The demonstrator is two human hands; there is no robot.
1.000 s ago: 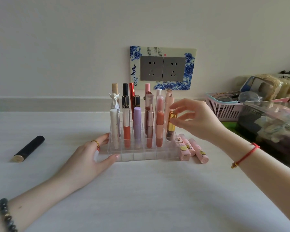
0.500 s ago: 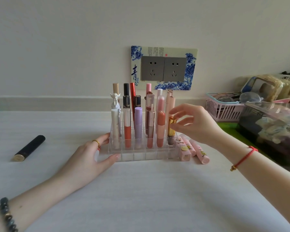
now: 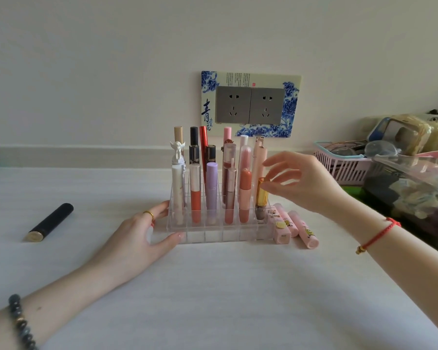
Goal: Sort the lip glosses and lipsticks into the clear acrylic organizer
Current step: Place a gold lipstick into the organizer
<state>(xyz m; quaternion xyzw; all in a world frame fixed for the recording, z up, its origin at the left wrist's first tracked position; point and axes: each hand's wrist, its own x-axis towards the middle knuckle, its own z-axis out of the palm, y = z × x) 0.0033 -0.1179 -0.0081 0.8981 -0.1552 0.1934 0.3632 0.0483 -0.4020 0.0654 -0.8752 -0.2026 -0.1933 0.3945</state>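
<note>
A: Nearest first: the left hand (image 3: 142, 238)?
B: Flat on the table (image 3: 213, 294), fingers straight and slightly spread. The thumb tip is against the front wall of the clear acrylic organizer (image 3: 213, 237), and the others lie along its left side. I'd call that bracing.
A: What's unsorted?
B: Three pink lipsticks (image 3: 292, 227) lie just beside its right end. A black tube (image 3: 49, 222) lies well apart on the left.
A: The right hand (image 3: 306, 183)?
B: Fingers fanned, thumb and one fingertip at the cap of the gold-capped gloss (image 3: 262, 195). It stands upright in the right-end cell, behind the empty front row. Pinching or merely touching, I cannot tell.
A: Risk?
B: A fingertip catching the cap on the way off could tip the gloss into the coral tube (image 3: 245, 198) beside it. A wrist dropping for the pink ones could clip the organizer's corner or set them rolling
</note>
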